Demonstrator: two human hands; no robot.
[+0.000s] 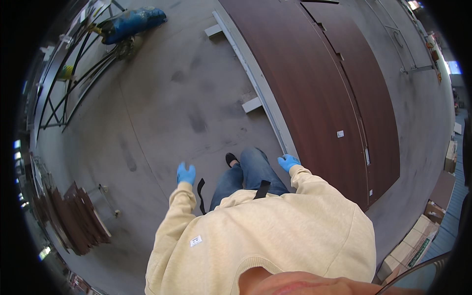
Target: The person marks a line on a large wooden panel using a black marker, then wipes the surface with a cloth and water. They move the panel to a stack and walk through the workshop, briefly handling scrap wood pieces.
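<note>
Cream sweatshirt (275, 231) fills near view, person standing, jeans and one dark shoe (231, 159) stepping forward. Left hand (186, 173) in blue glove hangs free over grey concrete floor (162, 98), fingers loosely spread, holding nothing. Right hand (288, 162), also gloved, empty, fingers loosely curled, just beside near edge of dark brown wood panel (314, 93), likely laid flat on pale rails for access. Near left, stacked brown boards (78, 221). Far left, metal rack (73, 73), blue bundle (132, 22).

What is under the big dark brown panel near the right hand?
Under the dark brown panel, a pale metal rail runs along its left edge, with short crosspieces sticking out over the grey floor. The panel covers whatever supports its middle. The right hand hangs beside the edge.
</note>
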